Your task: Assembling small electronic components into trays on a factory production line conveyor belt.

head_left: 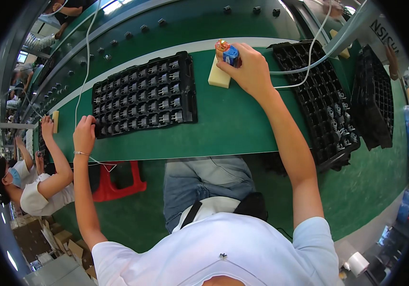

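- Head view, right side of the body: a small blue-and-orange object (231, 55) is grasped by the right hand (252, 70), with thumb and fingers closed around it.
- The object is held at the far part of the green-topped work table (223, 136), over the upper end of a pale yellow rectangular block (219, 77); whether the two are touching cannot be told.
- On the left, the fingers of the left hand (85, 129) are bunched together at the near left corner of a black moulded plastic tray (191, 100); whether anything is pinched between them cannot be told.
- That tray is filled with rows of small black plug-like parts (142, 95), from many of which metal pins are seen to project.
- The left wrist is encircled by a thin white band (81, 153).
- To the right of the right forearm, a second black compartmented tray (304, 71) is laid at a slant; grey-and-black parts (340, 124) are gathered toward its near end.
- Farther right, a tilted black tray stack (376, 95) is seen.
- Beyond the table, small dark parts (144, 28) are spaced out along a green conveyor surface (190, 24).
- Below the table edge at left, a red plastic stool (118, 183) is partly hidden.
- At far left, a co-worker in a white top (47, 195) is seated, with both arms raised toward the line.
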Demonstrator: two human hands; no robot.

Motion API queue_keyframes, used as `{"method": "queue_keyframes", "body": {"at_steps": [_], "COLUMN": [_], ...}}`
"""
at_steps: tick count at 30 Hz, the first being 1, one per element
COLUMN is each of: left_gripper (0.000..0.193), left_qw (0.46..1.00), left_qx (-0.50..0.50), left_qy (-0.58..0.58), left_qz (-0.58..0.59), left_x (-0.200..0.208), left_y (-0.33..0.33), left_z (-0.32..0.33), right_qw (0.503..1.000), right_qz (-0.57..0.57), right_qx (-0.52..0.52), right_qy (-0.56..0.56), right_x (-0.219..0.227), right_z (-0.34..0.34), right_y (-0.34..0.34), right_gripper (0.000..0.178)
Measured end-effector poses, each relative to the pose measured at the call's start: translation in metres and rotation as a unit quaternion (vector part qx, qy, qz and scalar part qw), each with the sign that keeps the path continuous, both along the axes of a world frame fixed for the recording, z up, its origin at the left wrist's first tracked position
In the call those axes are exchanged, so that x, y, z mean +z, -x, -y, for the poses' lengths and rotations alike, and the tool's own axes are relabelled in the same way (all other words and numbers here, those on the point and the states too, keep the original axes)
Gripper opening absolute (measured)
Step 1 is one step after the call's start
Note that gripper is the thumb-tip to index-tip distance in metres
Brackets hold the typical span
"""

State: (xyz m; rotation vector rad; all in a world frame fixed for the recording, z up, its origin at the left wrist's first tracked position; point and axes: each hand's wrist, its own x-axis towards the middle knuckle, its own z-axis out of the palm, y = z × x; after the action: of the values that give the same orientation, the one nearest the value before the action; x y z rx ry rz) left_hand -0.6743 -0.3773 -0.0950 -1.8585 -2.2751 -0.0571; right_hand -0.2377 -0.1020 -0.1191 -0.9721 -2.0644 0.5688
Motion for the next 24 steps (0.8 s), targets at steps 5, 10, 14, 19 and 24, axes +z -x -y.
{"method": "queue_keyframes", "body": {"at_steps": [5, 10, 14, 19, 24], "left_gripper": [0.009, 0.009, 0.010, 0.010, 0.009], "left_qw": [0.993, 0.998, 0.999, 0.999, 0.998], "left_qx": [-0.005, 0.012, -0.010, -0.019, 0.010], "left_qy": [0.074, 0.053, 0.047, 0.035, 0.053], "left_qz": [0.089, 0.009, -0.020, 0.013, 0.035], "left_x": [0.005, 0.000, 0.006, 0.004, 0.001], "left_y": [0.031, 0.004, 0.004, 0.010, 0.016], "left_z": [-0.006, -0.010, -0.008, -0.003, 0.000], "right_qw": [1.000, 1.000, 1.000, 1.000, 1.000], "right_qz": [0.000, 0.013, 0.007, 0.004, 0.022], "right_qx": [0.004, 0.002, 0.006, 0.008, 0.004], "right_qy": [-0.003, 0.004, 0.004, 0.004, 0.007], "right_x": [0.000, 0.001, 0.000, 0.000, 0.000], "right_z": [0.000, 0.001, 0.000, 0.000, 0.001], "right_y": [0.003, 0.001, 0.001, 0.001, 0.001], "right_gripper": [0.040, 0.040, 0.041, 0.041, 0.042]}}
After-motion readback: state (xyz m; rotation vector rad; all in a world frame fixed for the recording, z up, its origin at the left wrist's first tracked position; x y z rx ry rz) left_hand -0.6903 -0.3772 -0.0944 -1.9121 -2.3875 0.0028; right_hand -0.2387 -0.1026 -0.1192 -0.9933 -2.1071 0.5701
